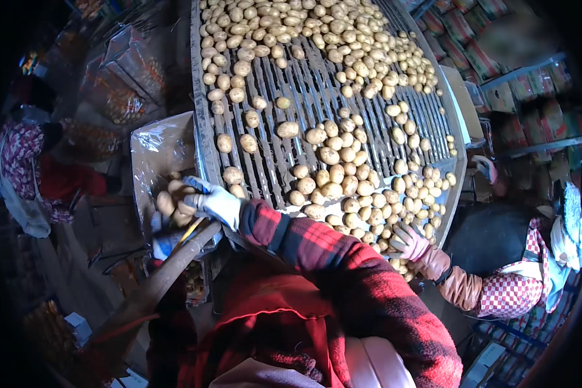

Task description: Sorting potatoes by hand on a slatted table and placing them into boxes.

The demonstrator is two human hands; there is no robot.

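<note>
My right hand [217, 200], in a white and blue work glove, reaches left across my body over a lined cardboard box [162, 138]. Its fingers press against a cluster of potatoes [177, 203]. On the near side of this cluster is my left hand [162, 238], also gloved and blurred, partly hidden by a wooden pole [174, 262]. The potatoes are held between both hands above the box's near part. Clear plastic film lines the box, which stands against the left edge of a slatted sorting table [266, 165]. The box's bottom is mostly hidden.
Many loose potatoes [339, 179] lie on the slats, heaped thickest at the far end. At right, a co-worker's gloved hand [410, 242] touches potatoes by the near edge. Another person [24, 165] is at far left, near filled plastic bags [126, 97]. Stacked packages [528, 116] stand at right.
</note>
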